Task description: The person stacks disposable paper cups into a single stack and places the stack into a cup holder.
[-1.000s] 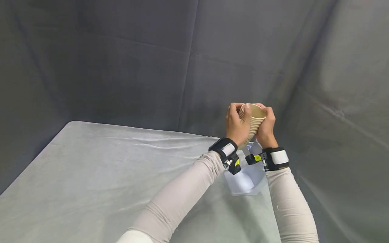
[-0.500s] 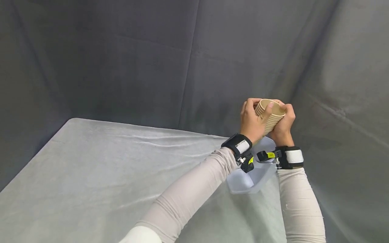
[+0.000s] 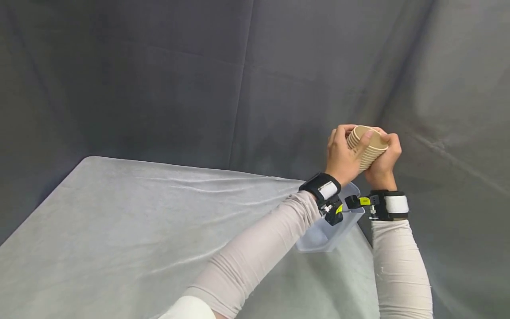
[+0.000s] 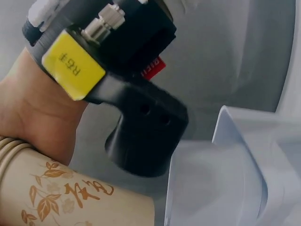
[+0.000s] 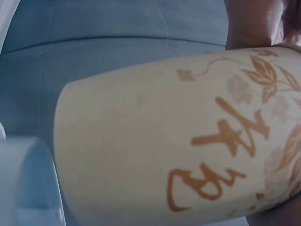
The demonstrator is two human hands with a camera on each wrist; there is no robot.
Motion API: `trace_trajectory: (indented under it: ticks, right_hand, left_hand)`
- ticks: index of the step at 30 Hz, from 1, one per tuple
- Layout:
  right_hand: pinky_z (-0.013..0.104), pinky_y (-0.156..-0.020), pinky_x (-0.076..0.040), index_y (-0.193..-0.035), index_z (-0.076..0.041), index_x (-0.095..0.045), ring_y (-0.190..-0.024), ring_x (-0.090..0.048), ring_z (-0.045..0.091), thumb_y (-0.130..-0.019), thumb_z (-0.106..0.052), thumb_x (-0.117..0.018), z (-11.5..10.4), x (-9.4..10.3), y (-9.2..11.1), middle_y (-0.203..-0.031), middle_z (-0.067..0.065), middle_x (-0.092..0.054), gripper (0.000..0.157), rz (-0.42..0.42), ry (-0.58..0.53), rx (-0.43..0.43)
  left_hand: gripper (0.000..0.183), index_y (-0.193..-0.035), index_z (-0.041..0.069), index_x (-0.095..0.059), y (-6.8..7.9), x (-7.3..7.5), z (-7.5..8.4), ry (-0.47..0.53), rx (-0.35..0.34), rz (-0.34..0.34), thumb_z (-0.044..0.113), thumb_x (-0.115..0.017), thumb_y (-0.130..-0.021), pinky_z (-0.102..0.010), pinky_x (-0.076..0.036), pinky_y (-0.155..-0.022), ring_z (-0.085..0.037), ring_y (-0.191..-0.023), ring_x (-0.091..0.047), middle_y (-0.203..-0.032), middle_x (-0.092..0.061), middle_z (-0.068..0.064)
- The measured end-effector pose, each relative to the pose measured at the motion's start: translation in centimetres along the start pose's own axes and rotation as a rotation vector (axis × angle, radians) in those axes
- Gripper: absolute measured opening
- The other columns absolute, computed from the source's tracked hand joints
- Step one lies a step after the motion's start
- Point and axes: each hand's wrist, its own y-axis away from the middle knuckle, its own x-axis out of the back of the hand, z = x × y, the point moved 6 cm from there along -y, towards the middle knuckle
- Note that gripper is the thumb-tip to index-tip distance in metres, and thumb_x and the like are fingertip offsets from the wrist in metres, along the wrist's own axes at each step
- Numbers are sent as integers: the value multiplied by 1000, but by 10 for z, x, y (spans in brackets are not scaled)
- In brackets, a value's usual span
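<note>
A stack of nested beige paper cups is held up in the air over the far right corner of the table, tilted. My left hand grips it from the left, its thumb along the rims. On the right side, my right hand grips the same stack with curled fingers. Orange-brown leaves and lettering mark the cup wall in the right wrist view. Below the hands stands a translucent white plastic bin, partly hidden by the left wrist. The stack's base lies close to the bin's wall in the left wrist view.
A light grey cloth covers the table, with its right edge beside the bin. Dark grey curtains hang behind and on both sides. Each wrist carries a black strap with a small camera.
Both hands have moved right and slightly up, carrying the stack of paper cups. The stack tilts more now. The bin has stayed in about the same place.
</note>
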Motion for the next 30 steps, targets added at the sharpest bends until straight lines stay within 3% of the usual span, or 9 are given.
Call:
trace_trajectory:
  ticks: [11,17,23,30]
  right_hand:
    - [23,-57,-42,-82,-2,-56,-68,-51,14,-86,-22,-34,-2,26,-3,-77,4,-57,30,47,88,-13]
    - [22,-58,-44,-83,0,-58,-69,-55,15,-86,-20,-37,10,28,-3,-78,5,-60,29,32,18,-58]
    - [22,-55,-41,-81,-6,-59,-66,-53,12,-88,-22,-32,23,34,2,-77,1,-60,33,13,129,-102]
    - [21,-53,-40,-83,-8,-59,-64,-53,11,-89,-22,-31,38,44,10,-76,-1,-60,32,14,177,-158]
  left_hand:
    - [44,-123,11,-49,6,-22,-5,25,25,-103,42,-47,-92,-17,-34,-87,-6,-104,-42,-113,-51,-2]
    - [45,-124,12,-48,10,-23,-17,35,70,-109,44,-46,-92,-16,-34,-86,-6,-102,-42,-112,-49,-2]
    - [46,-124,12,-47,16,-23,-32,43,123,-130,46,-41,-93,-18,-36,-85,-7,-100,-43,-111,-48,-2]
    - [46,-125,11,-46,26,-23,-45,25,158,-160,45,-38,-95,-19,-37,-86,-10,-101,-45,-113,-49,-4]
